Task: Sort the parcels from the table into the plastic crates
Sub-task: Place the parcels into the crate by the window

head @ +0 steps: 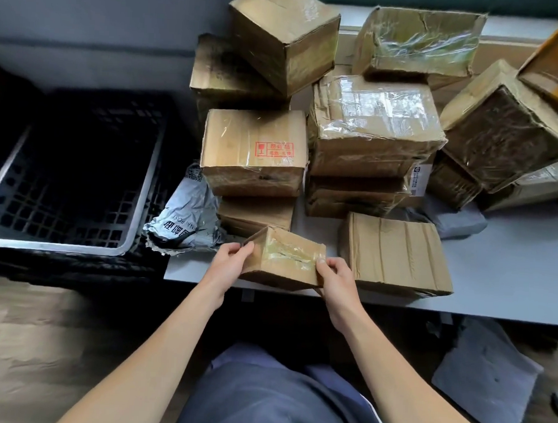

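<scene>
Small parcel [285,260], a taped cardboard box, is tilted at the near edge of the table [493,287] in the head view, held at its 2 ends. The left hand [233,257] is curled round one end and the right hand [335,279] pinches the other. Further back on the table lie stacked cardboard parcels [255,148] and a grey mailer bag [186,219]. Left of the table stands a dark plastic crate [59,247].

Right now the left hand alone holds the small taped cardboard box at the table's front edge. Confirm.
Not alone. The head view shows the left hand and the right hand both holding the small taped cardboard box at the table's front edge.
</scene>
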The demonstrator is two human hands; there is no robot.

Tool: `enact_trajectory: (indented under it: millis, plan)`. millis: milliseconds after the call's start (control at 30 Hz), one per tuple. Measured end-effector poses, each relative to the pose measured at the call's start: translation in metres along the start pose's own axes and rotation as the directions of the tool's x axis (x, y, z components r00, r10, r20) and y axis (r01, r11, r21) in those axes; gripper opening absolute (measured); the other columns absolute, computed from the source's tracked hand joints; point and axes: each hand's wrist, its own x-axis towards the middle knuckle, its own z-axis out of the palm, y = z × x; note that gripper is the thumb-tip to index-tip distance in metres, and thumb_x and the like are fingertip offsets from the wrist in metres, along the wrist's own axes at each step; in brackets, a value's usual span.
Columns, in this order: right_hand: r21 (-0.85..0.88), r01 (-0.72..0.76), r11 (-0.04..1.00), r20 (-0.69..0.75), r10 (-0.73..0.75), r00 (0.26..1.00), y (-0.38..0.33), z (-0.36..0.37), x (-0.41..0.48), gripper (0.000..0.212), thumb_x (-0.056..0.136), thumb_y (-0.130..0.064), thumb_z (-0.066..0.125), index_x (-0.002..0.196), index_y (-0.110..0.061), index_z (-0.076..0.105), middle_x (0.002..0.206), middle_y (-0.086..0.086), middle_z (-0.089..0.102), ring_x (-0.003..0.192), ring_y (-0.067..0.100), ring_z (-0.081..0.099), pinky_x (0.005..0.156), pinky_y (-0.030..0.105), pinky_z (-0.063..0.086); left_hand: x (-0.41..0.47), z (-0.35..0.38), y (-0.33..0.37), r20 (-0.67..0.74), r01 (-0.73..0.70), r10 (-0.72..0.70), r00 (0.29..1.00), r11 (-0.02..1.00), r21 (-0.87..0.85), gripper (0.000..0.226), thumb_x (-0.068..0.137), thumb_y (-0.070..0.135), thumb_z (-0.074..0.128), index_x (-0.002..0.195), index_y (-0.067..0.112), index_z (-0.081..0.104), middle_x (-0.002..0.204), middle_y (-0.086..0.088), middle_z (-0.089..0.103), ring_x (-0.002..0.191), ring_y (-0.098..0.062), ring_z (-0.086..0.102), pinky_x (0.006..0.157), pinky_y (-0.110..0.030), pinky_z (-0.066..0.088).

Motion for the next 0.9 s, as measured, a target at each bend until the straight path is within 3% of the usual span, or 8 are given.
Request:
enact_trajectory:
  millis: [167,267,367,533,667,767,833,900]
  plan:
    - [-0.165,0.065,0.984,-0.029,-0.071,0.997,-0.011,0.005,-0.001,0.025,0.109,-0.023,0.052,0.134,-0.022,0.054,0.130,-0.003,0.060,0.114,0.010,0.057,0.098,0.028,0.048,-0.011,-0.008,0.014,0.032,-0.070,0.070,0.997,0.998,-0.006,0.041,0.088,0.039,0.082,0.116,0.012,0.069,0.105,-0.001,0.075,0.089,-0.013,0.067,0.074,-0.024,0.049]
    - [-0.188,0.128,0.974,0.003,-0.130,0.992,-0.028,0.010,-0.003,0.035,0.109,-0.034,0.050,0.144,-0.027,0.051,0.133,-0.010,0.056,0.121,0.009,0.052,0.103,0.032,0.046,-0.020,-0.002,0.022,0.019,-0.164,0.165,0.986,0.986,-0.016,0.025,0.095,0.025,0.075,0.114,0.012,0.067,0.106,-0.005,0.071,0.095,-0.014,0.068,0.077,-0.023,0.051]
    - [-0.086,0.076,0.993,0.008,-0.076,0.997,-0.045,0.016,-0.005,0.033,0.109,-0.045,0.045,0.134,-0.026,0.056,0.123,-0.006,0.061,0.107,0.004,0.055,0.084,0.026,0.044,-0.026,0.008,0.031,0.056,-0.200,0.199,0.978,0.980,0.019,0.009,0.103,0.021,0.062,0.105,0.015,0.068,0.103,-0.007,0.072,0.094,-0.016,0.067,0.077,-0.024,0.054]
    - [-0.193,0.122,0.974,-0.010,-0.126,0.992,-0.038,0.012,-0.004,0.040,0.109,-0.028,0.052,0.148,-0.018,0.049,0.141,0.000,0.058,0.118,0.010,0.051,0.086,0.023,0.042,-0.010,0.011,0.017,0.012,-0.151,0.151,0.988,0.986,0.064,0.018,0.103,0.002,0.054,0.103,0.015,0.068,0.105,-0.011,0.071,0.090,-0.018,0.066,0.073,-0.025,0.052]
    - [-0.192,0.104,0.976,-0.021,-0.110,0.994,-0.036,0.011,-0.002,0.039,0.109,-0.025,0.051,0.148,-0.019,0.050,0.140,0.000,0.058,0.126,0.014,0.052,0.097,0.029,0.045,-0.002,0.014,-0.005,0.105,0.013,-0.021,0.994,0.997,0.077,0.023,0.105,0.018,0.059,0.128,0.019,0.062,0.128,-0.007,0.067,0.105,-0.018,0.059,0.087,-0.031,0.046]
    - [-0.120,0.047,0.992,-0.048,-0.053,0.997,-0.035,0.004,0.003,0.035,0.109,-0.023,0.052,0.144,-0.019,0.053,0.136,0.000,0.061,0.126,0.016,0.056,0.105,0.035,0.051,-0.002,0.014,-0.008,0.146,0.096,-0.093,0.985,0.995,-0.013,0.053,0.101,0.034,0.067,0.147,0.019,0.047,0.142,-0.007,0.059,0.122,-0.019,0.053,0.096,-0.033,0.038]
    - [-0.037,-0.017,0.999,-0.032,0.016,0.999,-0.030,-0.001,0.006,0.031,0.110,-0.020,0.051,0.140,-0.016,0.057,0.129,0.003,0.065,0.121,0.017,0.062,0.104,0.040,0.055,-0.004,0.008,-0.006,0.204,0.129,-0.105,0.973,0.986,-0.104,0.073,0.088,0.047,0.079,0.147,0.016,0.049,0.141,-0.002,0.063,0.132,-0.018,0.054,0.100,-0.036,0.038]
    - [-0.040,-0.049,0.998,-0.023,0.048,0.999,-0.023,-0.002,0.008,0.031,0.109,-0.015,0.051,0.139,-0.014,0.058,0.124,0.003,0.065,0.117,0.018,0.063,0.102,0.040,0.057,-0.009,-0.001,0.000,0.228,0.098,-0.061,0.972,0.983,-0.155,0.080,0.070,0.050,0.091,0.134,0.013,0.062,0.125,-0.001,0.074,0.120,-0.018,0.064,0.096,-0.036,0.044]
